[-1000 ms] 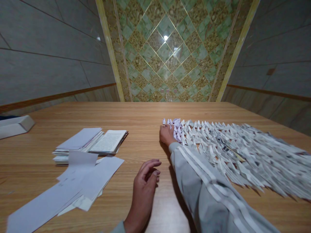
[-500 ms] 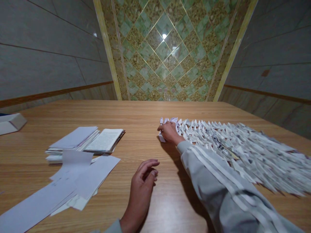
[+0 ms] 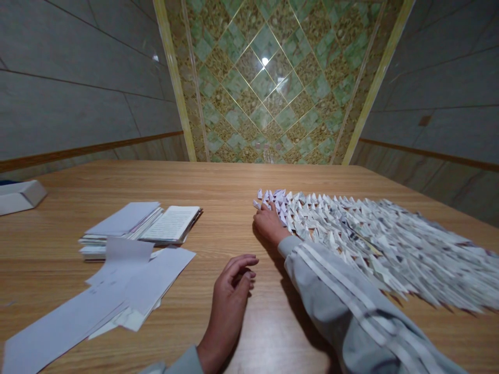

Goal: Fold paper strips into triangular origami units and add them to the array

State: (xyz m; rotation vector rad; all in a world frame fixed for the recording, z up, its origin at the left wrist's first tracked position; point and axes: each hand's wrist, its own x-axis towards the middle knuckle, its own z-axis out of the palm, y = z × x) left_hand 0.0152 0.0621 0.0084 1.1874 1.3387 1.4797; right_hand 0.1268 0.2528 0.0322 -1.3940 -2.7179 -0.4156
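The right hand (image 3: 267, 224) is extended forward at full reach, carried palm down, with the fingers (image 3: 264, 209) directed away from the body and angled slightly left; whether anything is gripped cannot be determined. The right arm (image 3: 343, 301) is held diagonally from the lower right, covered by a grey sleeve with white stripes, its cuff closed at the wrist. The left hand (image 3: 230, 298) is positioned nearer the body and is turned on its side, with the fingers loosely curled and nothing seen held. The left forearm (image 3: 218, 358) is bare above the wrist, and a grey sleeve (image 3: 183, 362) is visible at the lower edge of the view. The two hands are kept apart.
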